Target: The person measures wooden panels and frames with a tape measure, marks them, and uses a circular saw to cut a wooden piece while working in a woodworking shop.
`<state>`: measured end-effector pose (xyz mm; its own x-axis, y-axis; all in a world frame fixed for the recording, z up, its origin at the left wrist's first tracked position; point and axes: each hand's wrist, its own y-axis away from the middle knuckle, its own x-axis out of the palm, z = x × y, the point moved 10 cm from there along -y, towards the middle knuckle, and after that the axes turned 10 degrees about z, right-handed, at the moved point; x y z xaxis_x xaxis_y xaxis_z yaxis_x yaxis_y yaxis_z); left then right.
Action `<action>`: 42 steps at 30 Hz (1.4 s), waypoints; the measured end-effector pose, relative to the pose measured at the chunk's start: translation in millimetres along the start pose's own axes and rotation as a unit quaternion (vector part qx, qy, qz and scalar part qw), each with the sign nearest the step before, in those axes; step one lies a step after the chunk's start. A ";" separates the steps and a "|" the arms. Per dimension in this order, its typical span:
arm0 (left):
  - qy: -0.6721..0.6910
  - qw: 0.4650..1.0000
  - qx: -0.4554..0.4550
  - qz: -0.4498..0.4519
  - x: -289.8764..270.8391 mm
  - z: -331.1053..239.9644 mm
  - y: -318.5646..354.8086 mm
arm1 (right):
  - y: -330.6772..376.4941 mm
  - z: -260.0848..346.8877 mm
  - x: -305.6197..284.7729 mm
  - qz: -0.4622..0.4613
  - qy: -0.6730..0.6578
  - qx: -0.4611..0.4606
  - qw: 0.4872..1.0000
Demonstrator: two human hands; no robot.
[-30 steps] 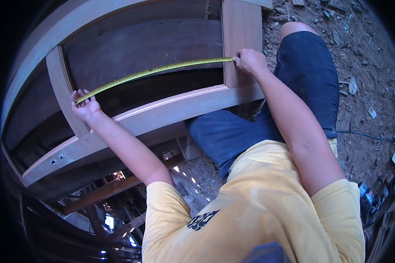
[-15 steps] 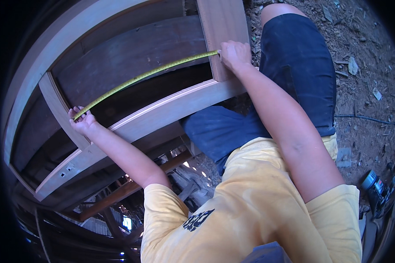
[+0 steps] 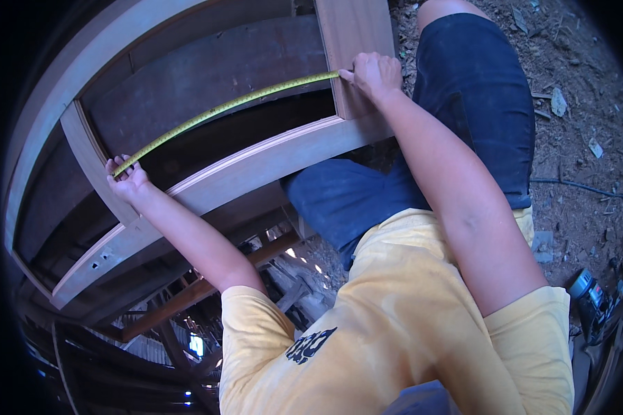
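A yellow tape measure (image 3: 218,108) blade stretches in a slight bow across the opening of a wooden frame (image 3: 256,160). At its left end, my left hand (image 3: 127,183) is palm up with curled fingers around the blade, beside a narrow crosspiece (image 3: 92,155). The other end of the blade is pinched by my right hand (image 3: 376,75), whose thumb points left along it. That hand rests on the wide crosspiece (image 3: 356,34), near its left edge. No tape case can be made out in either hand.
Dark boards (image 3: 215,66) show through the frame's opening. My bent leg in dark shorts (image 3: 474,104) is right of the frame, on ground strewn with chips (image 3: 578,145). A black cable (image 3: 581,185) and a bottle-like container (image 3: 585,287) lie at the right.
My right hand has shifted slightly up, and its end of the blade now lies a little farther left, by the wide crosspiece's edge. My left hand has risen slightly in the picture.
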<state>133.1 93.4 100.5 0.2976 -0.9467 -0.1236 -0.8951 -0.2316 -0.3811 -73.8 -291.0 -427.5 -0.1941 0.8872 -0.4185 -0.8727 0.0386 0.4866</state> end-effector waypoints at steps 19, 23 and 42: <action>0.038 0.997 -0.027 0.069 -15.4 -37.9 -27.4 | -7.5 27.6 14.4 0.052 -0.044 -0.017 0.998; 0.096 0.993 -0.009 0.073 17.9 20.4 51.8 | -5.5 7.6 27.3 0.090 0.010 -0.083 0.992; -0.076 0.991 -0.073 -0.079 -72.7 -40.7 169.5 | 56.7 52.1 79.3 0.231 0.024 -0.316 0.920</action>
<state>-53.8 113.8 82.3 0.4743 -0.8540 -0.2140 -0.8687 -0.4146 -0.2710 -115.3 -194.5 -393.1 -0.6154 0.7200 -0.3207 -0.7757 -0.6255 0.0842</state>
